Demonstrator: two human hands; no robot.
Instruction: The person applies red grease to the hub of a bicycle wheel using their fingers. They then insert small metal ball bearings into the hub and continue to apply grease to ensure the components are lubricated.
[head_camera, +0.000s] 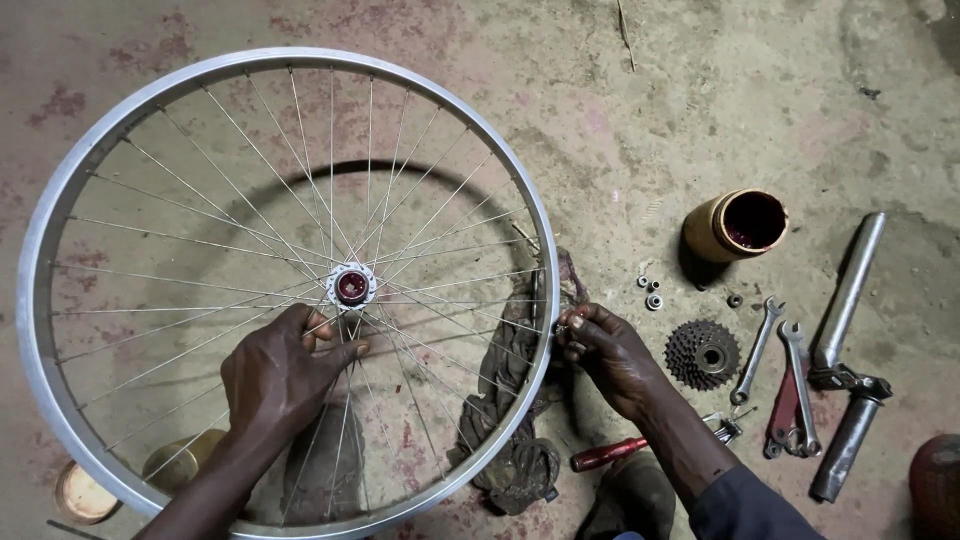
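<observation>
Left hand (282, 372) grips the wheel's (60, 200) spokes below the hub (352, 287); right hand (605, 350) pinches the rim.

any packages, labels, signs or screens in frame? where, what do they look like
No labels, signs or screens.
Tin: right of the wheel, lying on its side, round, tan wall, dark red inside, open.
Lid: bottom left on the floor, round, tan.
Second tin: under the spokes by the left forearm, partly hidden.
</observation>
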